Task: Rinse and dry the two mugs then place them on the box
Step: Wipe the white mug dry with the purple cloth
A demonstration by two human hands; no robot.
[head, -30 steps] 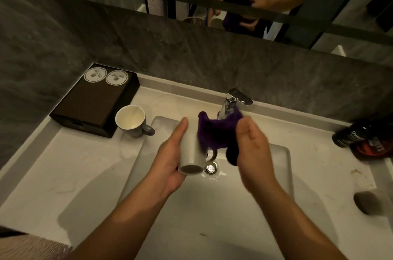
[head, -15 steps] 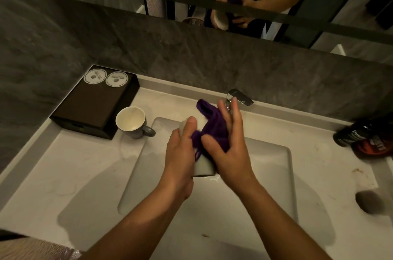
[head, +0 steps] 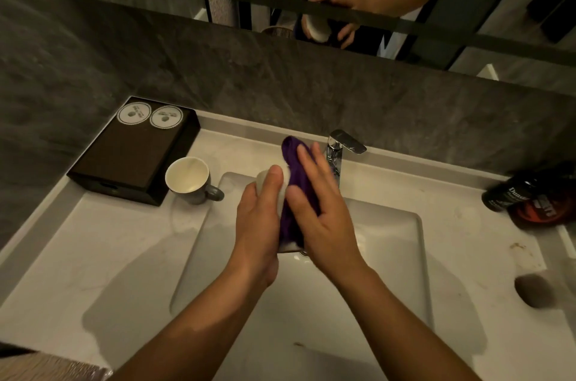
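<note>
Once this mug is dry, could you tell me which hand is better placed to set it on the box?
Left, probably: the left hand holds the mug, and the box lies on its side; the right hand presses the purple cloth.

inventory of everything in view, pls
box: 1, dark brown, counter back-left
round labels: 2, white, on box
standing mug: 1, grey, cream inside, beside box
held mug: 1, pale, over sink, mostly hidden
cloth: 1, purple, against held mug
tap: 1, chrome, behind sink
sink: 1, white, centre
bottle: 1, black, counter far right
red-labelled container: 1, dark, beside bottle
grey lump: 1, blurred, right counter
left grip: 1, bare hand, holds held mug
right grip: 1, bare hand, presses cloth
</note>
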